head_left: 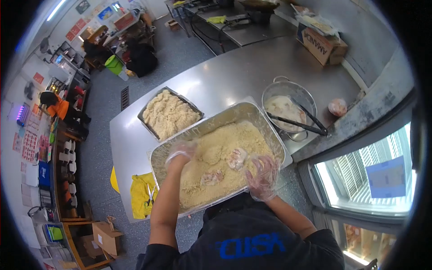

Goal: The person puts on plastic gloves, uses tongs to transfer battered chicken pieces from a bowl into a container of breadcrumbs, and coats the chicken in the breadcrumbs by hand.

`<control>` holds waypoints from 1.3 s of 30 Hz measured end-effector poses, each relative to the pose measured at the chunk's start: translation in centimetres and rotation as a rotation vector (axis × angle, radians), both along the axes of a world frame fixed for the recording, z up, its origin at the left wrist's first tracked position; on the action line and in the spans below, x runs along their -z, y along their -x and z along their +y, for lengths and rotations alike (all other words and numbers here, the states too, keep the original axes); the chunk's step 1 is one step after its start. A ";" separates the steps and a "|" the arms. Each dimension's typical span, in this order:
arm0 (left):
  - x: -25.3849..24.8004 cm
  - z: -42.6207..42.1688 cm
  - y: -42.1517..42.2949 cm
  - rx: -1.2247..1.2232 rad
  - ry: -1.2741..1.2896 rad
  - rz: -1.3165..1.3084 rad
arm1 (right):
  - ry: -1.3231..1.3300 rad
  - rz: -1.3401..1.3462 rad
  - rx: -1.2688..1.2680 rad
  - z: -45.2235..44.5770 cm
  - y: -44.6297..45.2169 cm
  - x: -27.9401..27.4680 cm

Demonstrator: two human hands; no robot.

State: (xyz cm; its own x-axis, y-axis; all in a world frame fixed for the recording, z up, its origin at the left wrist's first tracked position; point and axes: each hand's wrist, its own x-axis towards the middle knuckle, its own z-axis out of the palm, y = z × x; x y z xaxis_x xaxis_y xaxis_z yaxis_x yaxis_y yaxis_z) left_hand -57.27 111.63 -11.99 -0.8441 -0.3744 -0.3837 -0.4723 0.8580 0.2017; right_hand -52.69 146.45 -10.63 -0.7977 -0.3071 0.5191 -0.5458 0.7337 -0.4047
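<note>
A large metal pan of pale breadcrumbs lies in front of me. Two pieces of raw meat rest in the crumbs: a whitish-pink piece towards the right and a partly coated piece nearer the front. My left hand, in a clear plastic glove, is over the pan's left side; motion smears its fingers. Crumbs cling to the gloved fingers of my right hand, which are spread at the pan's right side, close to the whitish-pink piece. Neither hand shows a held thing.
Behind the pan stands a tray heaped with coated pieces. To the right are a pot of pale batter, black-handled tongs and a wrapped bundle. Scissors lie on a yellow cloth. Other people are further off.
</note>
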 end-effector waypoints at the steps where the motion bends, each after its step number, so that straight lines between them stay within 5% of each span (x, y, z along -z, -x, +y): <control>1: 0.5 -0.8 -1.6 -0.043 -0.001 -0.055 | -0.006 0.000 0.004 0.2 -0.2 0.1; 4: 3.8 -2.3 -7.1 -0.143 0.047 -0.028 | -0.015 -0.031 0.023 0.1 -0.3 0.0; 7: 3.4 0.8 -6.4 -0.501 -0.081 -0.147 | -0.044 -0.038 0.023 -0.1 -0.2 0.0; 10: 8.4 -0.4 -6.8 -0.798 -0.632 0.363 | -0.073 -0.021 0.024 -0.2 -0.2 -0.2; 13: 5.9 0.3 -6.3 0.157 0.055 0.290 | 0.114 0.022 0.014 -0.3 -0.5 3.5; 15: 6.6 1.3 -4.8 0.507 0.188 0.415 | 0.178 0.025 -0.012 0.0 -0.5 0.9; 16: 5.4 2.9 -3.9 0.652 0.157 0.747 | -0.043 0.259 -0.017 0.3 -0.8 0.7; 17: 12.5 0.3 -2.0 0.791 0.235 0.721 | -0.056 0.168 -0.011 0.4 -1.1 1.4; 19: 10.0 6.8 3.8 0.924 0.163 0.599 | 0.221 -0.177 0.032 -0.9 -1.3 6.1; 20: 8.4 11.0 5.9 0.995 0.125 0.593 | 0.309 0.019 0.042 -0.1 -0.7 9.1; 22: 7.0 16.3 8.8 1.121 0.081 0.581 | -0.202 0.342 -0.132 1.8 -2.3 2.9; 25: 6.1 19.9 10.2 1.235 0.045 0.517 | -0.187 0.151 0.010 -1.7 0.8 9.5; 28: 5.9 22.9 11.0 1.328 0.026 0.488 | -0.400 0.007 -0.033 -0.2 -0.9 4.3; 39: 4.9 27.7 12.1 1.453 0.003 0.415 | -0.217 0.046 0.004 0.4 1.1 5.5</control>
